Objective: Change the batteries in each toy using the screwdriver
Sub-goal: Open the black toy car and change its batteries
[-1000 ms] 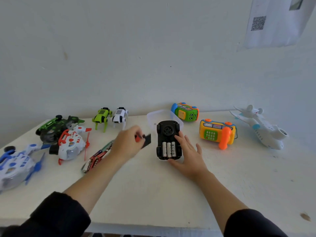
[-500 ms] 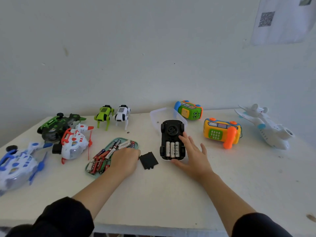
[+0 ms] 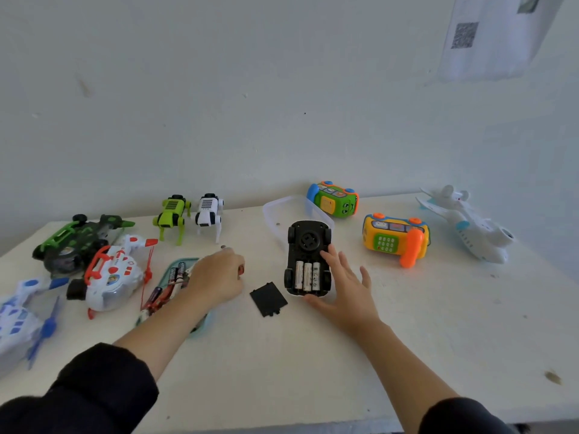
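Head view: a black toy car [image 3: 308,256] lies upside down on the white table [image 3: 313,355], its compartment open with three batteries [image 3: 307,275] seated inside. The right hand [image 3: 347,286] rests against the car's right side, fingers [image 3: 333,258] straight and spread, gripping nothing. The black battery cover [image 3: 268,298] lies flat just left of the car. The left hand [image 3: 216,277] is curled over a tray of loose batteries [image 3: 174,285]; something red shows at its fingertips, and whether that is the screwdriver cannot be told. Other toys stand along the wall.
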